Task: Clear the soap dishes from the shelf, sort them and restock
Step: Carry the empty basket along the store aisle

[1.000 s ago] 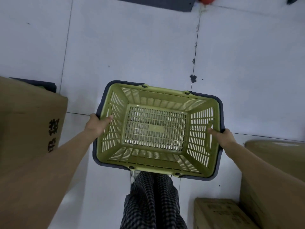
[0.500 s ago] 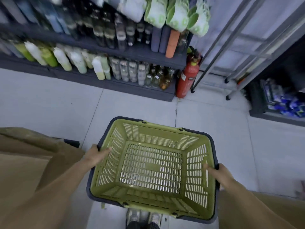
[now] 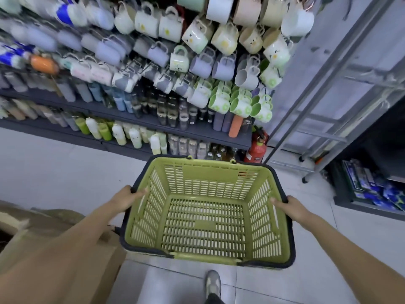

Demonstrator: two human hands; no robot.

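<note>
- Even, cool light, soft shadows under the basket [image 3: 153, 207]
- Mugs [image 3: 197, 38] up-left of it smear with motion blur
- Wide-angle bend beyond it

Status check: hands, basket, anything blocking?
Left hand and right hand grip the green basket by its side rims. Basket empty, no soap dishes in view. Cardboard box low on the left; floor ahead open.
</note>
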